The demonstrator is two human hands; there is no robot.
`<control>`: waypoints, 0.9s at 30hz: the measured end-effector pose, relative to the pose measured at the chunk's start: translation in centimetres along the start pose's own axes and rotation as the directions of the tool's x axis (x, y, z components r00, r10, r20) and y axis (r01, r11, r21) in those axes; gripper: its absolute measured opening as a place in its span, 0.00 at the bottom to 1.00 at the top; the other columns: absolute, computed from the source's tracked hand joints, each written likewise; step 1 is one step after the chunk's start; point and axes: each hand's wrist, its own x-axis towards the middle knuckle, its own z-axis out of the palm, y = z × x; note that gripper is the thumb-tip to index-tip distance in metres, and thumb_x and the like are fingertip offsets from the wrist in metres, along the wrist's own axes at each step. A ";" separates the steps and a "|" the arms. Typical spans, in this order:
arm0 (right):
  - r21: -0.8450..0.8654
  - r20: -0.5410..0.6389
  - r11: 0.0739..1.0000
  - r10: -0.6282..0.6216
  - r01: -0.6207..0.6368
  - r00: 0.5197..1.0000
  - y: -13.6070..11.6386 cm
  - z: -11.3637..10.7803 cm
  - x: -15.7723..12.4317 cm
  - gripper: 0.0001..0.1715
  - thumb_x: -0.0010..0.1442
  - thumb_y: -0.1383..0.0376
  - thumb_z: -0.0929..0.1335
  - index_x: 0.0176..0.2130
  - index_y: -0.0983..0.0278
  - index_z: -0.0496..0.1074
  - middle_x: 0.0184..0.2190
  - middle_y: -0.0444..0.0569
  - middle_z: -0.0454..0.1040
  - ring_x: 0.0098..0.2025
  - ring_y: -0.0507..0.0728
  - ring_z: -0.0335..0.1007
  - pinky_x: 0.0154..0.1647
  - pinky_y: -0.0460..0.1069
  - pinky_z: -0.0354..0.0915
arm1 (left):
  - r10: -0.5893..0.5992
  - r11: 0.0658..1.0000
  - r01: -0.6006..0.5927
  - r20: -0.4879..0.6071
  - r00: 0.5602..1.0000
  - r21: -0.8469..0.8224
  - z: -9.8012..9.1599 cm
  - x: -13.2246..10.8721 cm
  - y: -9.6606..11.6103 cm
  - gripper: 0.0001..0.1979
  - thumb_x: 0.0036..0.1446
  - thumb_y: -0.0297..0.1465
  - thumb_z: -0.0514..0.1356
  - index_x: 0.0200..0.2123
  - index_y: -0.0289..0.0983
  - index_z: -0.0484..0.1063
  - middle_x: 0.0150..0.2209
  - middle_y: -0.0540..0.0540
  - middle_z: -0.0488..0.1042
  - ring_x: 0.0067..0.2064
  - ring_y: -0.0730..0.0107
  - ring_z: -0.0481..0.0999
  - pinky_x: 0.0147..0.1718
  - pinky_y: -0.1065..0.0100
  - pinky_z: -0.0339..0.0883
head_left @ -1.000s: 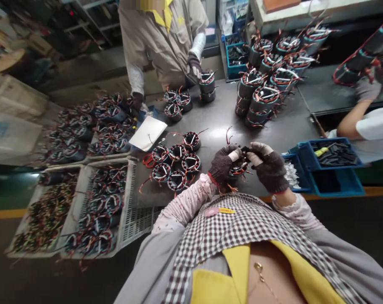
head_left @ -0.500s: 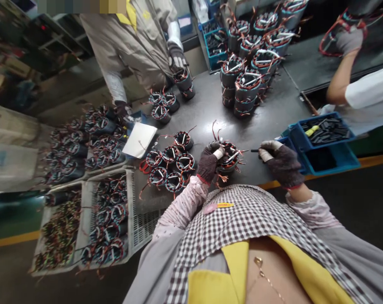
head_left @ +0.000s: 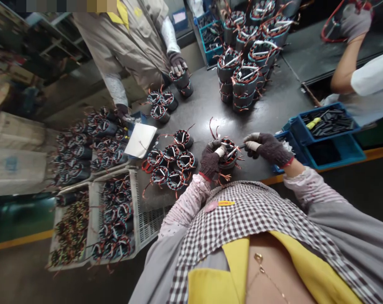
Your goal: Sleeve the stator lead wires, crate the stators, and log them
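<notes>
A motor stator (head_left: 232, 161) with copper leads and white sleeves stands on the dark table before me. My left hand (head_left: 210, 159), in a dark glove with pale fingertips, is closed on its left rim; whether it also pinches a lead is hidden. Opposite it, my right hand (head_left: 269, 148) pinches a short black sleeve (head_left: 242, 146), whose tip is close to a lead on the stator's right side. I cannot tell whether the lead is inside the sleeve. Several stators (head_left: 170, 153) stand to the left of my left hand.
Blue bins (head_left: 329, 122) with black sleeves stand at the right. Stacked stators (head_left: 244, 90) rise at the back. White crates (head_left: 136, 211) of stators are at the left. A co-worker's gloved hand (head_left: 178, 63) rests on stators; another person's arm (head_left: 349, 63) reaches in at right.
My right hand has moved left with the black sleeve, bringing it up to the stator's leads. My left hand stays at the stator. The whole view has shifted slightly.
</notes>
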 end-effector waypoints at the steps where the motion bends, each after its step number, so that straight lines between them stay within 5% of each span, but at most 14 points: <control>1: -0.023 0.002 0.999 -0.024 0.024 1.000 0.0 -0.4 -0.1 0.17 0.61 0.58 0.83 0.42 0.64 0.80 0.26 0.44 0.80 0.24 0.52 0.76 0.23 0.44 0.72 | -0.002 1.000 0.002 0.003 1.000 -0.003 0.0 -0.1 0.0 0.23 0.44 0.33 0.84 0.40 0.37 0.81 0.35 0.48 0.85 0.33 0.68 0.83 0.37 0.66 0.79; 8: 0.008 -0.035 0.998 -0.062 0.062 0.997 1.4 -2.4 -0.7 0.17 0.59 0.57 0.84 0.41 0.61 0.81 0.26 0.45 0.81 0.27 0.53 0.78 0.25 0.44 0.74 | -0.027 0.999 0.026 -0.034 0.999 -0.025 0.4 -0.3 0.3 0.20 0.47 0.32 0.85 0.38 0.37 0.81 0.35 0.48 0.85 0.31 0.69 0.82 0.36 0.66 0.79; 18: 0.124 0.113 0.992 0.016 -0.030 0.993 1.4 -2.1 1.4 0.22 0.54 0.57 0.85 0.41 0.62 0.79 0.29 0.47 0.83 0.25 0.54 0.78 0.22 0.46 0.72 | -0.039 0.999 0.038 -0.061 0.997 -0.024 0.9 0.1 0.3 0.19 0.47 0.28 0.84 0.37 0.36 0.79 0.33 0.48 0.84 0.31 0.68 0.82 0.36 0.65 0.79; 27: -0.068 0.154 0.994 -0.070 0.081 0.986 1.5 -1.4 0.1 0.21 0.62 0.50 0.83 0.44 0.61 0.81 0.29 0.47 0.83 0.28 0.53 0.78 0.28 0.46 0.76 | 0.044 0.999 -0.044 -0.020 0.999 -0.017 0.5 0.3 -0.6 0.23 0.40 0.34 0.85 0.36 0.37 0.80 0.32 0.50 0.83 0.28 0.71 0.79 0.29 0.70 0.75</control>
